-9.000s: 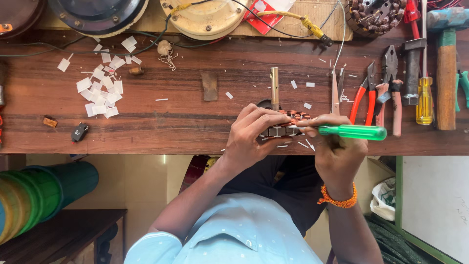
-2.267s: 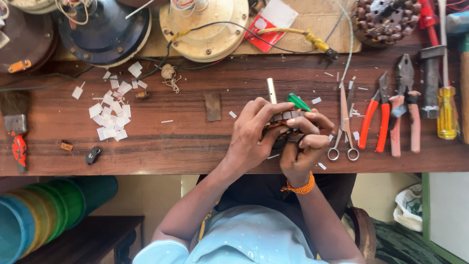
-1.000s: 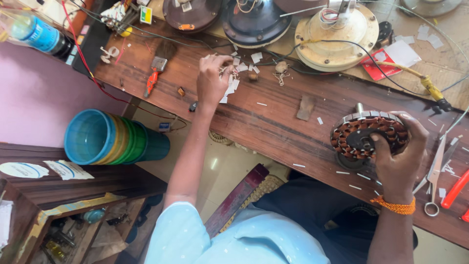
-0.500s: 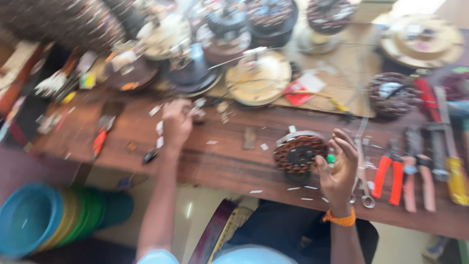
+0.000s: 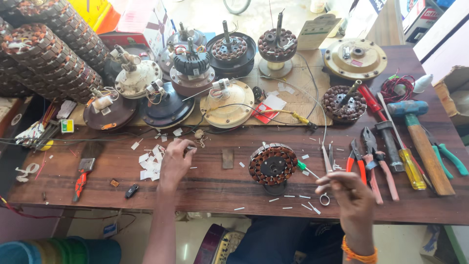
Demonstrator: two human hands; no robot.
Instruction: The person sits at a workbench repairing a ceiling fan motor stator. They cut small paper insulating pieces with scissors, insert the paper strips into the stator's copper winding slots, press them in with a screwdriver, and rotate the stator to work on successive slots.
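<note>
My left hand (image 5: 174, 166) rests on the wooden workbench (image 5: 215, 183), fingers curled over the heap of small white paper slips (image 5: 150, 162) — the fingertips seem pinched on one slip, though I cannot tell for certain whether it is gripped. My right hand (image 5: 348, 194) hovers above the front edge of the bench, thumb and fingers drawn together in a pinch; whatever sits between them is too small to make out. Just left of it stands the round stator with copper windings (image 5: 272, 164), tilted up on its edge, a green-handled screwdriver (image 5: 307, 169) touching its right side. A pair of scissors (image 5: 326, 168) lies between the stator and my right hand. Further right — well apart from either hand — lie red-handled pliers (image 5: 355, 159), a yellow-handled screwdriver (image 5: 409, 168) and a hammer with a wooden handle (image 5: 419, 139). Behind the slips sits a cream fan motor housing (image 5: 228, 105) with loose wires, among several others.
</note>
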